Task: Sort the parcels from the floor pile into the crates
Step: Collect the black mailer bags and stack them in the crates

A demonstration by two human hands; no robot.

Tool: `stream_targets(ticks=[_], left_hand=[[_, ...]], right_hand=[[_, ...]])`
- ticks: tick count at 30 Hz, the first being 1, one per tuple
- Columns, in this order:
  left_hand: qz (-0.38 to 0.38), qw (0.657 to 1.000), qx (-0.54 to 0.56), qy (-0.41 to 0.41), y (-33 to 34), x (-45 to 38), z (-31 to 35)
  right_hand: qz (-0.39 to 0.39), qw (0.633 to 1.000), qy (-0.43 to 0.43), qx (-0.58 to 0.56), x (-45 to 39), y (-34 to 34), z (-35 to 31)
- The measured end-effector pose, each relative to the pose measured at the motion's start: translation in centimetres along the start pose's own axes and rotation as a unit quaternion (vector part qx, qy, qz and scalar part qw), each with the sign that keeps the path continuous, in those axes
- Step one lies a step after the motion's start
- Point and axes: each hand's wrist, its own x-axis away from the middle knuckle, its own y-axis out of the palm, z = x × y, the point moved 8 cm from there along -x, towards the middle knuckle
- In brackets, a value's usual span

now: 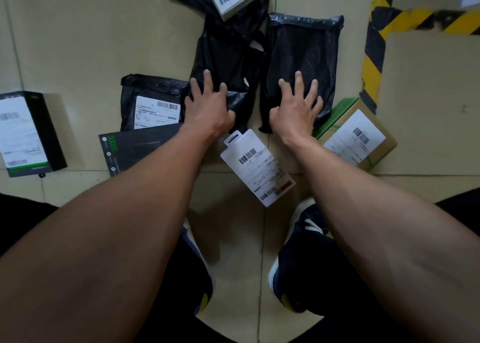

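Reaching down over the floor pile, I have my left hand (207, 106) spread wide, fingers splayed on the left black poly mailer (223, 56), and my right hand (298, 103) just as wide on the right black poly mailer (304, 56); neither has closed on anything yet. To do this well I judge I should curl the fingers under each bag's near edge and lift one per hand, since slack film will slip under a flat palm. A white hang-tab box (255, 164) lies between my wrists, so I should rise clear of it. No crates show in this view, so what they hold I cannot tell.
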Motion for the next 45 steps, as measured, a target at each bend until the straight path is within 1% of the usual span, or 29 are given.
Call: stream_targets(ticks=[3, 5, 8, 12, 15, 20, 24, 28, 32, 35, 37, 40, 42, 45], left_hand=[[0.061, 0.998, 0.015, -0.007, -0.6, 0.0, 0.7], [0.088, 0.996, 0.024, -0.011, -0.9, -0.1, 1.3], [0.076, 0.996, 0.049, -0.030, -0.5, -1.0, 1.8], [0.060, 0.997, 0.028, -0.049, 0.2, -2.1, 2.2], [0.072, 0.996, 0.012, -0.056, 0.4, -2.5, 2.4], [0.074, 0.995, 0.017, -0.057, 0.5, -2.8, 2.9], [0.083, 0.995, 0.025, -0.051, 0.3, -2.7, 2.7], [0.096, 0.992, 0.069, -0.046, -0.2, -2.4, 2.5], [0.129, 0.982, 0.129, -0.044, -0.9, -1.8, 2.3], [0.157, 0.973, 0.168, -0.026, -1.6, -1.1, 1.9], [0.162, 0.967, 0.195, -0.008, -1.9, -0.6, 1.7], [0.156, 0.960, 0.231, 0.013, -2.2, 0.1, 1.8], [0.151, 0.954, 0.258, 0.018, -2.5, 0.4, 1.9], [0.148, 0.950, 0.273, 0.026, -2.9, 0.6, 1.9]], right_hand=[[0.054, 0.998, 0.010, -0.007, 0.1, -0.3, 0.8], [0.067, 0.997, 0.025, -0.022, -0.4, -0.4, 1.1], [0.057, 0.997, 0.039, -0.029, -1.6, 0.0, 1.6], [0.062, 0.996, 0.055, -0.031, -2.8, -0.1, 1.5], [0.071, 0.995, 0.064, -0.014, -3.3, -0.1, 0.9], [0.046, 0.996, 0.072, 0.017, -3.7, 0.2, 0.3], [0.040, 0.996, 0.070, 0.028, -3.7, 0.4, 0.2], [0.048, 0.997, 0.063, 0.022, -3.6, 0.4, 0.2], [0.080, 0.995, 0.059, 0.006, -3.4, -0.2, 0.5], [0.096, 0.993, 0.050, -0.051, -3.1, -1.3, 1.0], [0.099, 0.986, 0.051, -0.126, -2.8, -2.0, 1.3], [0.097, 0.960, 0.049, -0.259, -2.5, -3.1, 1.2], [0.099, 0.940, 0.041, -0.323, -2.2, -3.8, 0.8], [0.104, 0.930, 0.031, -0.353, -1.7, -4.4, 0.6]])
